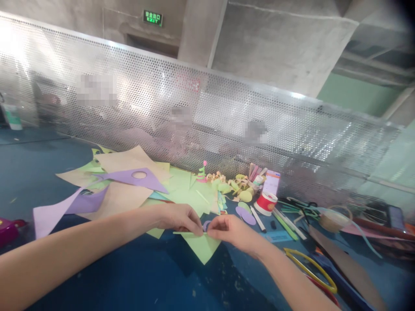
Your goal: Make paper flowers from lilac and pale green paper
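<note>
My left hand (183,218) and my right hand (227,230) meet in front of me, fingertips pinched close together. Between them shows a small curved purple paper piece (206,225), gripped from both sides. A thin light-green strip or paper edge (184,233) sticks out to the left under my left fingers; whether it is joined to the purple piece I cannot tell. Just below the fingertips lies a light-green paper sheet (202,250), one corner pointing toward me. The fingers hide part of the purple piece.
Purple cut paper (152,179) and beige sheets (119,201) pile at left. Beyond my hands stand a small pink-and-green spiral paper piece (201,172), paper curls (240,185) and a red-white roll (266,204). Yellow-handled scissors (311,270) lie right. A perforated metal screen (210,125) closes the back.
</note>
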Demonstrator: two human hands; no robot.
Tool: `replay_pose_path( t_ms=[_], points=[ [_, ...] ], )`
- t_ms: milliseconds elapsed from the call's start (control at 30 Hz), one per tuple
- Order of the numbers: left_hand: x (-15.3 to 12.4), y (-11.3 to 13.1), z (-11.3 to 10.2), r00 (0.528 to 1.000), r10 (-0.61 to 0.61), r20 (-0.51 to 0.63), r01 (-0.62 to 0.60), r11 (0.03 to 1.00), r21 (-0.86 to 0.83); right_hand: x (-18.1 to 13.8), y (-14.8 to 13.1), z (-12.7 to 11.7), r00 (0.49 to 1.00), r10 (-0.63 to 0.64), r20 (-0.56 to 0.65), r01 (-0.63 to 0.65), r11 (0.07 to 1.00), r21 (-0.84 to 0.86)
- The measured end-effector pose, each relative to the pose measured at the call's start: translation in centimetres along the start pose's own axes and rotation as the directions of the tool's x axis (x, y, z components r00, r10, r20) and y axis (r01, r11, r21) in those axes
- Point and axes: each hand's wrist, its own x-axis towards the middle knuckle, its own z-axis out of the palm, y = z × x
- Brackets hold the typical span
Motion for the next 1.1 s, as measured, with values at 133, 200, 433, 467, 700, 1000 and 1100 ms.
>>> replay_pose_path(
  t_ms=[133, 200, 433, 467, 700, 1000, 1100],
  points=[
    [0.0, -0.1, 0.0, 0.999, 0.038, -0.016, -0.038, 0.999, 0.022, 0.2, 0.4, -0.1, 1.000, -0.007, -0.005, 0.007, 1.000, 0.001],
    [0.1, 0.0, 0.1, 0.998, 0.049, -0.038, -0.049, 0.999, 0.019, 0.3, 0.6, -0.3, 1.000, 0.011, -0.004, -0.011, 1.000, 0.015],
    [0.1, 0.0, 0.2, 0.998, 0.051, -0.043, -0.050, 0.999, 0.016, 0.1, 0.3, -0.2, 0.999, 0.039, 0.015, -0.039, 0.999, 0.015],
    [0.1, 0.0, 0.2, 0.999, 0.044, -0.030, -0.043, 0.999, 0.027, 0.0, 0.1, -0.2, 0.999, 0.042, 0.013, -0.042, 0.999, 0.011],
    [-0.2, 0.3, 0.2, 0.998, 0.026, 0.057, -0.025, 1.000, -0.003, -0.2, -0.2, -0.2, 1.000, 0.014, 0.014, -0.014, 1.000, -0.018],
    [-0.2, 0.4, 0.4, 0.999, 0.045, -0.008, -0.045, 0.998, 0.054, -0.1, 0.2, -0.3, 0.999, -0.024, 0.029, 0.023, 1.000, 0.013],
    [-0.2, 0.5, 0.3, 0.998, 0.044, -0.043, -0.040, 0.997, 0.072, 0.0, 0.5, -0.5, 1.000, -0.007, 0.028, 0.006, 0.999, 0.038]
  ],
)
